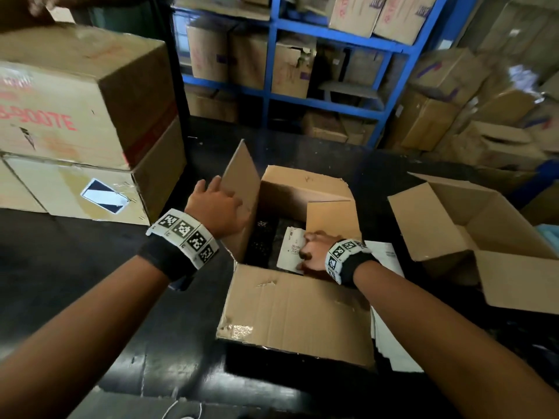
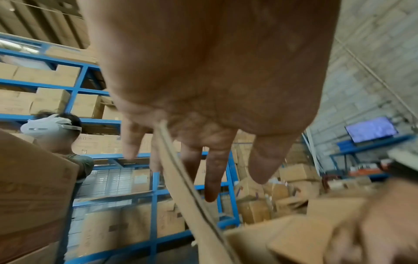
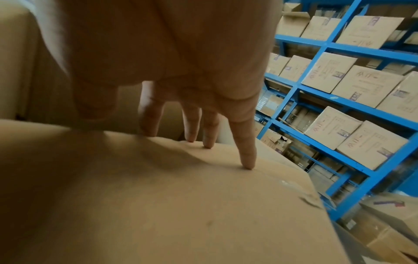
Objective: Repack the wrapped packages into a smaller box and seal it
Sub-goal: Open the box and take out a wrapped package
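An open cardboard box [image 1: 298,313] stands on the black table, all of its flaps up or spread out. Inside it lie dark wrapped packages [image 1: 260,237] and one with a white printed label [image 1: 291,247]. My left hand [image 1: 216,204] grips the upright left flap [image 1: 242,189]. That flap's edge [image 2: 181,178] runs between the fingers [image 2: 211,178] in the left wrist view. My right hand [image 1: 314,252] reaches into the box beside the right flap [image 1: 331,217]. Its straight fingertips [image 3: 247,160] press on a brown cardboard surface [image 3: 181,205].
A second open, empty box [image 1: 472,237] lies to the right. White sheets [image 1: 390,258] lie under the middle box. Large stacked cartons [image 1: 75,122] fill the left, with another person [image 2: 68,160] behind them. Blue shelving [image 1: 272,71] with cartons stands beyond the table.
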Motion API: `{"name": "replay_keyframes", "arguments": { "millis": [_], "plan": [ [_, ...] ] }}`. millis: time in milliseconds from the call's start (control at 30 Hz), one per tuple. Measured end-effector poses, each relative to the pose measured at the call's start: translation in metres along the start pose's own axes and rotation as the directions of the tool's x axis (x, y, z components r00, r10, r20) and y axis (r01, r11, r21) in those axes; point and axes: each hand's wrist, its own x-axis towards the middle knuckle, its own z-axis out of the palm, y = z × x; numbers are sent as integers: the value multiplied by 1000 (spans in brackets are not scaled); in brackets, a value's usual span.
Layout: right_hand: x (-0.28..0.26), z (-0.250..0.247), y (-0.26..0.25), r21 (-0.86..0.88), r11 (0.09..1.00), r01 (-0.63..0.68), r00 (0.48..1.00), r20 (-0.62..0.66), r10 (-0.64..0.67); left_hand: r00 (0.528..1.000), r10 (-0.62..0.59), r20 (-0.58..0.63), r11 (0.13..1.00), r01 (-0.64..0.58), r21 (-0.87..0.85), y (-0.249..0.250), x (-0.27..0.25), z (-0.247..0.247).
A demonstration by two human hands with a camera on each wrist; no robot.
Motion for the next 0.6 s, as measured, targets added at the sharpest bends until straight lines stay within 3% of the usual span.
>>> {"name": "replay_keyframes", "arguments": {
  "millis": [100,267,433,600],
  "plan": [
    [-20,-9,2,183,983,14,993,-121,9,993,-68,97,993,58,101,8,-6,26],
    [-56,-24,19,427,900,88,926,-367,84,942,22,336,971,60,-232,34,-12,72],
    [-97,-16,56,584,800,141,801,-542,254,952,-30,305,920,146,-364,68,-29,86],
    [-132,5,101,537,842,47,688,-629,362,963,-103,249,898,198,-394,81,-42,94]
  ]
}}
